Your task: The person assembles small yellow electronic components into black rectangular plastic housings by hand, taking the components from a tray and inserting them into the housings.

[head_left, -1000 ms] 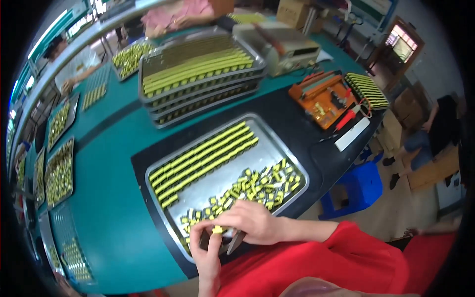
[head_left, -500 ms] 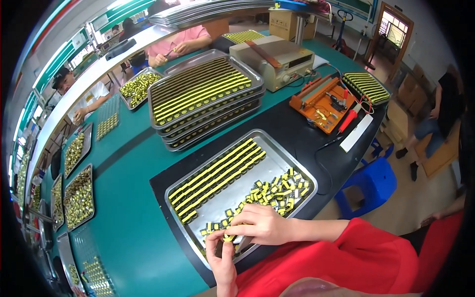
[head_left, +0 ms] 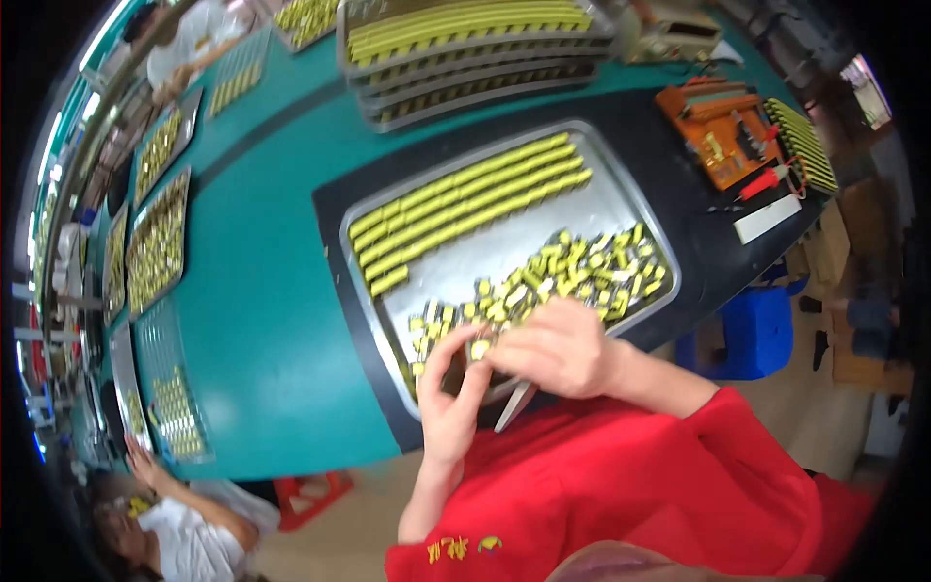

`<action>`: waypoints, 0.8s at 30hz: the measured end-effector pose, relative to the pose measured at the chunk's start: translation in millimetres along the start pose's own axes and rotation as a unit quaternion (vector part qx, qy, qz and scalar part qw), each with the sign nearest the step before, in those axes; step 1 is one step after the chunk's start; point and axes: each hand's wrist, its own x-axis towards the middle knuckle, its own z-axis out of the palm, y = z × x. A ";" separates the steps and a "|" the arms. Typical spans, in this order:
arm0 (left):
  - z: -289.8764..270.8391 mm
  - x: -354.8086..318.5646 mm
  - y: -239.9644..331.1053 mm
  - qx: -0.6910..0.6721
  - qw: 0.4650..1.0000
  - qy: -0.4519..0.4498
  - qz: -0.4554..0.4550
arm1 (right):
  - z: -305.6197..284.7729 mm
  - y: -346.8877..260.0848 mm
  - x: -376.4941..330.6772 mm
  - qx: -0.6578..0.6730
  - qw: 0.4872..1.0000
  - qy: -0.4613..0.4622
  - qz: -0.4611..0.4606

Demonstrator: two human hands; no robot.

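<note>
Between the thumb and fingertips of my left hand is a small yellow-and-black component, partly covered by fingers. My right hand is closed beside it, fingertips at the same piece. A flat silver tool sticks out below my right hand; its working end is hidden, so its kind cannot be told. Both hands are over the near edge of a metal tray. Inside it, several straight rows of yellow-topped components fill the far left, one row short. A loose heap of like pieces lies nearer me.
Behind the tray stands a stack of filled trays. An orange toolbox, a red-handled tool and a white strip lie right. A blue stool stands below. Co-workers sit left, one in white near trays of parts.
My view has tilted down, so the tray sits higher in the picture and a co-worker shows at lower left. Both hands stay together at the component; more of the silver tool shows.
</note>
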 end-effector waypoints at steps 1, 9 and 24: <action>1.8 0.7 1.4 -0.003 1.000 -0.001 -0.011 | -0.5 1.6 -1.2 -0.003 1.000 0.003 -0.003; 8.1 4.2 3.9 -0.066 0.998 -0.001 0.020 | 6.5 7.7 -7.0 -0.011 1.000 0.007 -0.020; 8.9 -5.1 -2.1 0.014 0.999 0.030 0.041 | 13.9 7.9 -12.3 0.030 0.997 0.071 -0.022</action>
